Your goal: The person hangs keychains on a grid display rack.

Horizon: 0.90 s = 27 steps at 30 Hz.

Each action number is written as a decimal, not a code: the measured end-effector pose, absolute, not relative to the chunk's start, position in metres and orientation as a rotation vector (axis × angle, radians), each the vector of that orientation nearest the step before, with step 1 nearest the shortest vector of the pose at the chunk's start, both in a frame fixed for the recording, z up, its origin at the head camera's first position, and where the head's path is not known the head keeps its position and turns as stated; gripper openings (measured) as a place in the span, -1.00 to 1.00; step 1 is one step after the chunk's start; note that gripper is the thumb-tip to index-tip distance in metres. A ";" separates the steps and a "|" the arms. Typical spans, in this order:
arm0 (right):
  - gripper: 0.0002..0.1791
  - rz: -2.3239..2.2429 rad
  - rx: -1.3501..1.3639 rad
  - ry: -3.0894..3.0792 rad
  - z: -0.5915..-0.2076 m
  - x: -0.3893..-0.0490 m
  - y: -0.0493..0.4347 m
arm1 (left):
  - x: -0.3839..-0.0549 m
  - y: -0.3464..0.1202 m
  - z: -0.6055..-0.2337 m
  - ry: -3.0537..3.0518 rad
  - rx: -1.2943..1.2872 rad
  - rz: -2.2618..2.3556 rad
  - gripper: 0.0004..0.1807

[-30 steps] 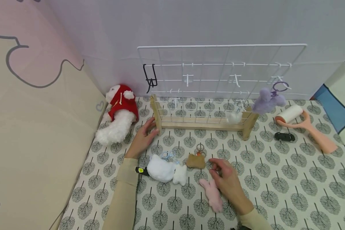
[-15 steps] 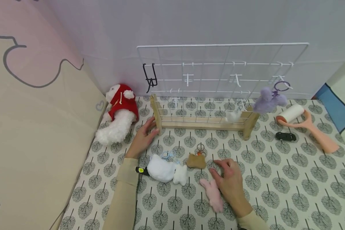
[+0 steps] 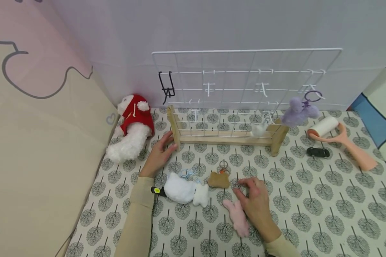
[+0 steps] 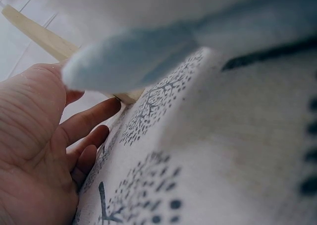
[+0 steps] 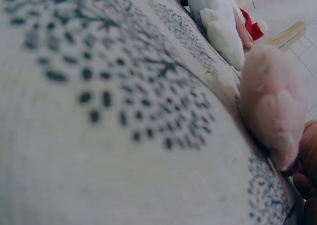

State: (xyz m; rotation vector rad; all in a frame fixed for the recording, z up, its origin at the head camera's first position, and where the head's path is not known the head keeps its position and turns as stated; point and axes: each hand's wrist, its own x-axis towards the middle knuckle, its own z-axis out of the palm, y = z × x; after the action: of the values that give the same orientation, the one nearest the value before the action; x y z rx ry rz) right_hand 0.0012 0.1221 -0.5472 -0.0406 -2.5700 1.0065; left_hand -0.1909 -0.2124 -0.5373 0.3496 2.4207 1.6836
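Observation:
My left hand (image 3: 159, 155) touches the outer side of the wooden foot (image 3: 174, 128) at the left end of a white wire grid rack (image 3: 225, 89). In the left wrist view its fingers (image 4: 91, 121) are loosely bent, one fingertip at the wood. My right hand (image 3: 255, 200) hovers low beside a pink plush rabbit keychain (image 3: 238, 219), thumb and index finger apart. The rabbit lies on the cloth and looms large in the right wrist view. Left of it are a brown plush keychain (image 3: 219, 180) with a ring and a white plush keychain (image 3: 201, 194).
A larger white plush (image 3: 180, 189) lies by the left wrist. A white plush dog in red (image 3: 136, 117) sits back left. Hooks on the rack bear a purple plush (image 3: 299, 112) and a small white plush (image 3: 259, 130). Right are a lint roller (image 3: 344, 137) and black toy car (image 3: 318, 152).
My right hand has shifted slightly, its thumb and index finger staying spread near the rabbit. My left hand stays at the rack's foot. The plush toys have not moved.

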 end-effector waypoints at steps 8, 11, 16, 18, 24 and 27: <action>-0.57 0.986 0.047 -2.531 -0.545 0.000 0.121 | -0.190 -0.213 -0.536 2.412 0.346 1.692 -0.29; -0.58 1.054 0.072 -2.518 -0.544 0.000 0.121 | -0.190 -0.212 -0.537 2.389 0.341 1.714 -0.29; -0.68 1.174 0.065 -2.510 -0.542 -0.001 0.121 | -0.190 -0.212 -0.538 2.363 0.335 1.732 -0.28; -0.75 1.215 0.043 -2.520 -0.539 -0.002 0.123 | -0.190 -0.213 -0.538 2.381 0.333 1.713 -0.29; -0.88 1.375 -0.140 -2.590 -0.524 -0.015 0.134 | -0.189 -0.212 -0.537 2.416 0.328 1.682 -0.27; -0.90 1.458 -0.193 -2.584 -0.509 -0.024 0.141 | -0.189 -0.211 -0.535 2.412 0.324 1.684 -0.26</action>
State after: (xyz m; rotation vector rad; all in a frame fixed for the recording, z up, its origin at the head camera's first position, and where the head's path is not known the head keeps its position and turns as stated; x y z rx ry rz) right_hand -0.0239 0.1407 -0.5095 -0.1934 -2.5841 1.4580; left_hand -0.1886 -0.2113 -0.5353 0.3238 2.4125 1.6837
